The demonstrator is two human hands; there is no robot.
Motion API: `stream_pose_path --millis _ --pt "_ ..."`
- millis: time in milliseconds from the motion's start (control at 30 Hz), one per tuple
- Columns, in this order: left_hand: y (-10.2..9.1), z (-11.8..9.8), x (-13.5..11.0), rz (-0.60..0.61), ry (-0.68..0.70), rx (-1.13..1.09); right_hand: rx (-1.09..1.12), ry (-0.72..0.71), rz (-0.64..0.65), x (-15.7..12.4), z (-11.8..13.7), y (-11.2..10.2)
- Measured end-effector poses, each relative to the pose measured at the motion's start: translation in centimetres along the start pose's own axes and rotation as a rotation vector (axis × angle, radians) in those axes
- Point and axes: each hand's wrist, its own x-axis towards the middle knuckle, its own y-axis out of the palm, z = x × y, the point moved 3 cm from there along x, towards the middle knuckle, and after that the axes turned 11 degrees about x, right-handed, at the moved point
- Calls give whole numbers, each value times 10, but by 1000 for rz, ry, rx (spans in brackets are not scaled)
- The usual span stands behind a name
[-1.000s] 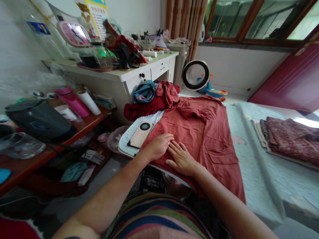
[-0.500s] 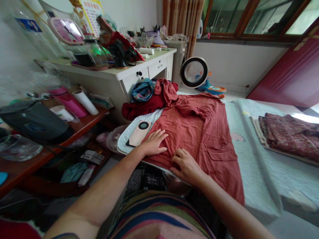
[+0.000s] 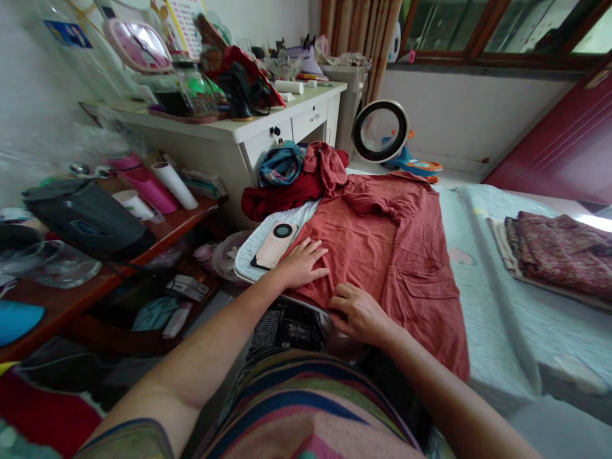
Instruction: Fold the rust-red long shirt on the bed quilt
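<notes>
A rust-red shirt with a flap pocket lies spread and wrinkled over the light-blue cover in front of me. My left hand rests flat on its left part, fingers stretched out. At the near edge, my right hand has its fingers curled round the hem; the fingertips are partly hidden. A phone, back side up with a round camera ring, lies just left of my left hand, close to the cloth.
Crumpled clothes, including a dark red garment, lie beyond the phone. A folded patterned cloth is on the cover at right. Left stands a low wooden shelf with a pink flask; a white desk stands behind.
The whole view has shifted slightly right and up. My left hand stays flat on the shirt, and my right hand keeps its curled grip at the hem.
</notes>
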Motion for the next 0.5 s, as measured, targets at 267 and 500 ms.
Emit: stream_pose_path --millis 267,500 --pt "10 -18 -7 -155 -191 83 46 185 -181 15 -28 -17" --pt "15 -14 -29 -198 -193 114 -235 315 -16 12 -49 5"
